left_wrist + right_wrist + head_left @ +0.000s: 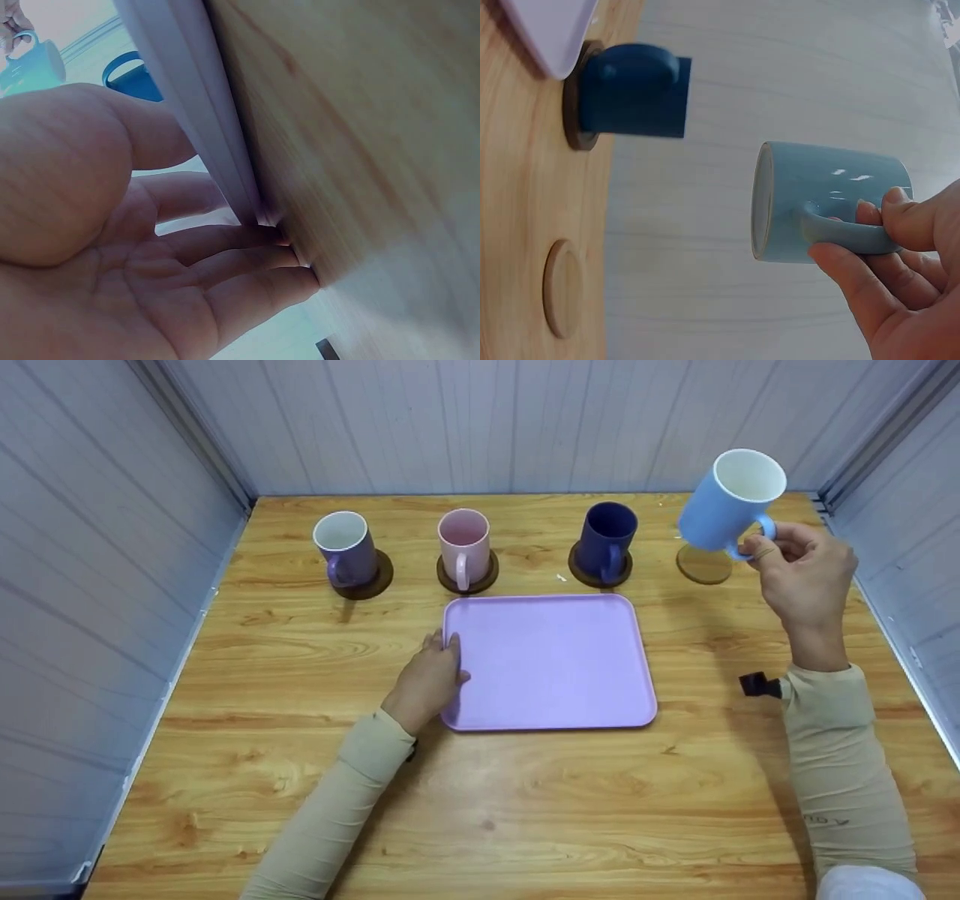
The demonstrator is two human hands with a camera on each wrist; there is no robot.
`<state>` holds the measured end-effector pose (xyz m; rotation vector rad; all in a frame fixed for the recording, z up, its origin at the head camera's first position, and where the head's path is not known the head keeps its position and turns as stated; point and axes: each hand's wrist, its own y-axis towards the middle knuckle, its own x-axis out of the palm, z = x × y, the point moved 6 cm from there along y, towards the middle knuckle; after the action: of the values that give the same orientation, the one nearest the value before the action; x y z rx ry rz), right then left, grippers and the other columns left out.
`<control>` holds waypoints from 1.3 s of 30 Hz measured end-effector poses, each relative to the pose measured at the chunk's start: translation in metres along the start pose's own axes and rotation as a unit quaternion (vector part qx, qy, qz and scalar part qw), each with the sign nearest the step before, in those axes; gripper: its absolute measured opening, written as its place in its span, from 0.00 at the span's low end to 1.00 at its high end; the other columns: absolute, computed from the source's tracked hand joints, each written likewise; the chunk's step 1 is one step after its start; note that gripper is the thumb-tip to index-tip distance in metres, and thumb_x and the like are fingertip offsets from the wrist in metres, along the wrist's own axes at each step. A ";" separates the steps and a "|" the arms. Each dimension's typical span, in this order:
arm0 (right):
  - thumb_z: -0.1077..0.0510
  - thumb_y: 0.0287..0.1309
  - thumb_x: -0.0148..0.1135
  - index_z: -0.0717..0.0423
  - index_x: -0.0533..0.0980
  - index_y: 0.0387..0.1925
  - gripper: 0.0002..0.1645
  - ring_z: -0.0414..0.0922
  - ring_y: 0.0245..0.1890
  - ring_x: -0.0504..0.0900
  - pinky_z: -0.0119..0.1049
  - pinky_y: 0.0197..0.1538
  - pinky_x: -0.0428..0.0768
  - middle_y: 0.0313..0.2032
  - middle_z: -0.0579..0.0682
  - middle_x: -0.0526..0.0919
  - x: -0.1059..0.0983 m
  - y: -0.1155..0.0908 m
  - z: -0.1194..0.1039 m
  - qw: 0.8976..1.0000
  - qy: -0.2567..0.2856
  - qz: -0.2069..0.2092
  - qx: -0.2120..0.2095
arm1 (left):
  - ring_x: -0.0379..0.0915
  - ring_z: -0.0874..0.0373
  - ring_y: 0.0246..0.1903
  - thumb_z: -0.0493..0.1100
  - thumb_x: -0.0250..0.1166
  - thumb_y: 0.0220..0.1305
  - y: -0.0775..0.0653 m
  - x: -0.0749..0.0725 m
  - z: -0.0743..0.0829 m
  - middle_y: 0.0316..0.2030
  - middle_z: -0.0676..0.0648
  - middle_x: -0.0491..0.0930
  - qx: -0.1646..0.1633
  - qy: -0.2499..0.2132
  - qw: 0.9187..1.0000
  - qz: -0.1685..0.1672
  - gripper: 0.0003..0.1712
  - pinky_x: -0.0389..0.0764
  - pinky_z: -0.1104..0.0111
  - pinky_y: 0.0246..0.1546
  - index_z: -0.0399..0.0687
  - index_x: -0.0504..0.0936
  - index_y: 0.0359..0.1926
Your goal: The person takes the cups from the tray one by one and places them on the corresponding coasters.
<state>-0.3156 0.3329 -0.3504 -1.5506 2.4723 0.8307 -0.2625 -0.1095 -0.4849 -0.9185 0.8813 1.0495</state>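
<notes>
My right hand (pixel 810 574) pinches the handle of a light blue mug (pixel 832 199). The mug hangs tilted in the air above a pale round coaster (pixel 705 565), its white inside showing in the head view. My left hand (pixel 429 679) rests at the left edge of a lilac rectangular tray (pixel 551 664) on the table. Its thumb reaches over the rim; in the left wrist view the other fingers (pixel 247 259) are fairly straight, several tips by the tabletop at the tray's edge. Nothing lies on the tray.
Behind the tray stand three more mugs on dark round coasters: a purple one with white inside (pixel 356 551), a pink one (pixel 465 547) and a dark blue one (pixel 606 544). Pale panel walls (pixel 480 427) bound the wooden table (pixel 480 810) at back and sides.
</notes>
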 end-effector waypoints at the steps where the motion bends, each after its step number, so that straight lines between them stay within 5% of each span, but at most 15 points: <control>1: 0.62 0.60 0.73 0.66 0.87 0.44 0.12 0.32 0.29 0.88 0.20 0.36 0.83 0.28 0.37 0.88 0.001 0.003 0.004 1.000 -0.004 0.002 0.000 | 0.56 0.28 0.73 0.45 0.65 0.74 0.000 0.000 0.000 0.73 0.22 0.58 0.000 -0.001 1.000 0.001 0.39 0.66 0.45 0.71 0.29 0.63 0.75; 17: 0.57 0.61 0.73 0.64 0.87 0.47 0.17 0.31 0.25 0.85 0.20 0.27 0.78 0.23 0.29 0.85 0.011 0.027 0.073 0.995 -0.031 -0.003 0.092 | 0.55 0.29 0.74 0.46 0.64 0.75 -0.001 0.002 -0.001 0.74 0.23 0.56 -0.011 -0.002 1.000 -0.014 0.38 0.64 0.46 0.72 0.31 0.61 0.77; 39: 0.48 0.61 0.73 0.62 0.87 0.47 0.22 0.27 0.24 0.81 0.21 0.25 0.76 0.20 0.23 0.79 0.027 0.026 0.116 0.987 -0.105 -0.034 0.115 | 0.55 0.28 0.74 0.45 0.64 0.74 0.001 -0.001 0.000 0.73 0.21 0.56 -0.006 -0.011 1.000 -0.001 0.39 0.66 0.45 0.71 0.29 0.62 0.76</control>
<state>-0.3729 0.3782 -0.4477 -1.3839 2.2608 0.6359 -0.2633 -0.1101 -0.4844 -0.9151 0.8562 1.0627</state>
